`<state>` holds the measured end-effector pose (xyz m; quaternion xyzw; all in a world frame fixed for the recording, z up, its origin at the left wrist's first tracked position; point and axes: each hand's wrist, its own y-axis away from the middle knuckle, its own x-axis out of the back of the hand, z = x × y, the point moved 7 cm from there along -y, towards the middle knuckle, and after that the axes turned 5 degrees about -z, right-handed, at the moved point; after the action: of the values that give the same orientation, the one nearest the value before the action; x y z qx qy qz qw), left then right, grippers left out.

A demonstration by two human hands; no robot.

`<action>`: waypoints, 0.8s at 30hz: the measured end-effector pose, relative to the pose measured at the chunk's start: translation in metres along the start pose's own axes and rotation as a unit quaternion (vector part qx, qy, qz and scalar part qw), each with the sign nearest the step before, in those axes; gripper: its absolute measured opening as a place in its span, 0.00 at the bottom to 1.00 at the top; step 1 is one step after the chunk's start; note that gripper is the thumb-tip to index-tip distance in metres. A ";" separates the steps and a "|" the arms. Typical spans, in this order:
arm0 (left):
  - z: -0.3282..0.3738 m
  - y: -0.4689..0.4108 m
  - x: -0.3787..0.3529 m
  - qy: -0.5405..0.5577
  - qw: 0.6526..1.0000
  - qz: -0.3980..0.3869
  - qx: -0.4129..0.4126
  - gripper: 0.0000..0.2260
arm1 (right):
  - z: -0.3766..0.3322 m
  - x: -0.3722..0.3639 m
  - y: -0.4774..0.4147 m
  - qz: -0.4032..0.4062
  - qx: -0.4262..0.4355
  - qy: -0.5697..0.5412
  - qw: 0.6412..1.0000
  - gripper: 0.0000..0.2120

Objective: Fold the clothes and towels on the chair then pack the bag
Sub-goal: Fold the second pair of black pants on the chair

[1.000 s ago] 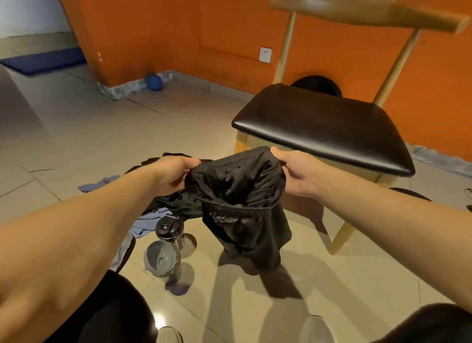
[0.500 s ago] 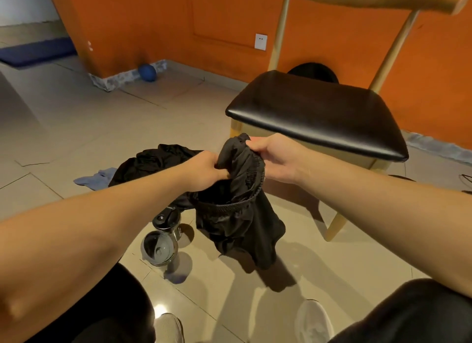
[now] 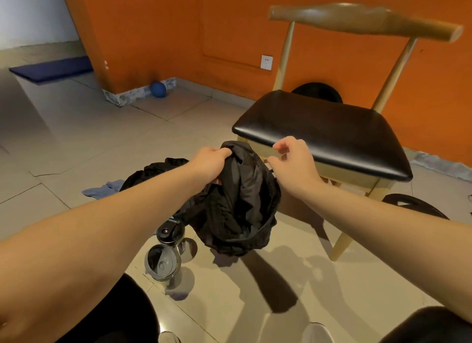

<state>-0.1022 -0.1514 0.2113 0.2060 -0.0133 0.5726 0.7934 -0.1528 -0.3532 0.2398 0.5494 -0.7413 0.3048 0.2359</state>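
A pair of black shorts (image 3: pixel 240 202) hangs bunched in the air in front of the chair. My left hand (image 3: pixel 210 161) grips the top of the shorts. My right hand (image 3: pixel 291 161) hovers just to the right of the cloth, fingers curled and apart, holding nothing. The wooden chair (image 3: pixel 319 128) with a black padded seat stands at the right, its seat bare. On the floor to the left lie another black garment (image 3: pixel 155 171) and a blue cloth (image 3: pixel 102 189).
Two shaker bottles (image 3: pixel 163 261) stand on the tiled floor under the shorts. A black bag strap (image 3: pixel 413 204) shows by the chair's right leg. A blue ball (image 3: pixel 157 89) rests by the orange wall, a blue mat (image 3: pixel 51 70) far left.
My right hand has let go of the shorts and drawn slightly right. The shorts now hang from my left hand alone, lower and more bunched.
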 end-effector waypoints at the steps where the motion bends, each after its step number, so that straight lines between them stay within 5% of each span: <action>1: 0.001 0.000 0.001 0.019 1.000 0.016 0.014 0.16 | -0.012 0.001 0.007 -0.001 0.028 0.013 1.000 0.06; 5: -0.003 0.002 0.004 0.106 0.991 0.067 0.056 0.17 | -0.030 -0.024 0.029 -0.110 0.015 0.062 0.992 0.05; 8: -0.001 0.002 0.001 0.186 0.978 0.071 0.068 0.16 | -0.005 -0.055 0.043 -0.250 -0.124 0.038 0.960 0.22; 11: 0.000 0.007 0.001 0.213 0.970 0.081 0.083 0.15 | 0.020 -0.066 0.047 -0.300 -0.165 0.109 0.933 0.36; 15: -0.007 0.009 -0.003 0.244 0.962 0.053 0.114 0.15 | 0.044 -0.058 0.031 -0.245 -0.182 0.164 0.938 0.37; 20: -0.013 0.012 -0.006 0.289 0.949 -0.012 0.128 0.17 | 0.054 -0.049 0.019 -0.171 -0.225 -0.113 0.952 0.39; 23: -0.016 0.010 -0.004 0.316 0.940 -0.033 0.123 0.19 | 0.057 -0.041 0.016 -0.121 -0.260 -0.204 0.936 0.17; 24: -0.016 0.008 -0.003 0.320 0.939 -0.038 0.119 0.19 | 0.058 -0.039 0.015 -0.115 -0.278 -0.230 0.926 0.16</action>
<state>-0.1143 -0.1462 0.1981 0.1049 0.3171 0.5755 0.7465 -0.1571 -0.3652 0.1691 0.5978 -0.7622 -0.0775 0.2360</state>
